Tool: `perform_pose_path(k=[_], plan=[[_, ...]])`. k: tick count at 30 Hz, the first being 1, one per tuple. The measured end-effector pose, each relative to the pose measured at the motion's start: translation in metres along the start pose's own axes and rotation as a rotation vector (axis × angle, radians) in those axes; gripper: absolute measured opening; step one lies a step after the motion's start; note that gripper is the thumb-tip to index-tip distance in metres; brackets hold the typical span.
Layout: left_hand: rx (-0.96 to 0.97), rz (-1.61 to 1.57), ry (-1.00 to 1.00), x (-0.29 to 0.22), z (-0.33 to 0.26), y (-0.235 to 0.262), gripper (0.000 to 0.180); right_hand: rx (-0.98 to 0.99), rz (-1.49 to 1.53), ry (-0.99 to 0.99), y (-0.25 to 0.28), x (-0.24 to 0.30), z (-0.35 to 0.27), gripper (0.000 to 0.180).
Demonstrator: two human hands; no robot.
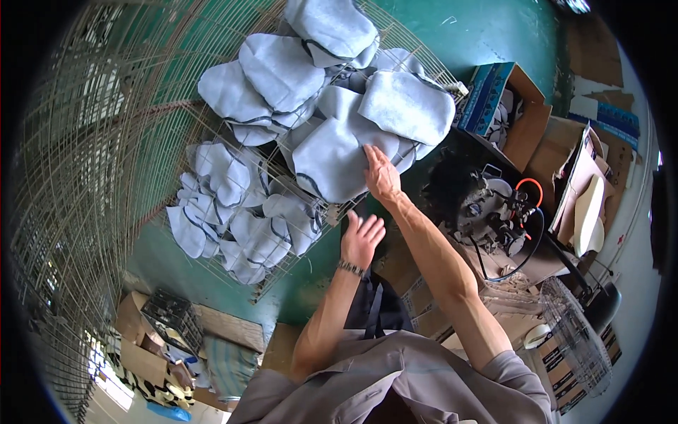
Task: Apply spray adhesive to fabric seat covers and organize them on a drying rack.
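Observation:
Light blue-grey fabric or leather pieces with dark edging (330, 159) lie in overlapping stacks on a wire rack (417, 46). My right hand (383, 177) reaches farther forward, its fingers stretched out against the right side of the nearest large piece. Below and to the left of it, my left hand (362, 239) hangs in the air with fingers spread and holds nothing. A dark bracelet circles that wrist. Just beyond the left hand is the near edge of the stack; a gap separates the two.
More grey pieces (247, 233) sit on a lower rack level at left, beside tall wire shelving (92, 177). To the right stand a machine with hoses (494, 212) and an open cardboard box (526, 127). A dark crate (173, 318) is at lower left.

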State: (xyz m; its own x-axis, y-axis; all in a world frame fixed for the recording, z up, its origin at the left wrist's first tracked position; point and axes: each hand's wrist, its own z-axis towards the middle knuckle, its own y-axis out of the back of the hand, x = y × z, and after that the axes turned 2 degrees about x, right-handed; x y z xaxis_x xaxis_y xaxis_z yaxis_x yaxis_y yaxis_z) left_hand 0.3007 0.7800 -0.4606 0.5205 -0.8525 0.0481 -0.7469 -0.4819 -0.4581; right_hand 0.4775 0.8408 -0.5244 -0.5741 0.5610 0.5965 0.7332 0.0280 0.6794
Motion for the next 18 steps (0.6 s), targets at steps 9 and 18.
perform_pose_path(k=[9,18], plan=[[0.481,0.183,-0.088,-0.035,-0.109,-0.046,0.096,-0.272,0.154,0.166,0.032,0.006,-0.104,0.066],[0.946,0.438,0.151,0.051,-0.237,-0.086,0.107,-0.39,0.216,-0.262,-0.041,-0.034,-0.414,0.051]])
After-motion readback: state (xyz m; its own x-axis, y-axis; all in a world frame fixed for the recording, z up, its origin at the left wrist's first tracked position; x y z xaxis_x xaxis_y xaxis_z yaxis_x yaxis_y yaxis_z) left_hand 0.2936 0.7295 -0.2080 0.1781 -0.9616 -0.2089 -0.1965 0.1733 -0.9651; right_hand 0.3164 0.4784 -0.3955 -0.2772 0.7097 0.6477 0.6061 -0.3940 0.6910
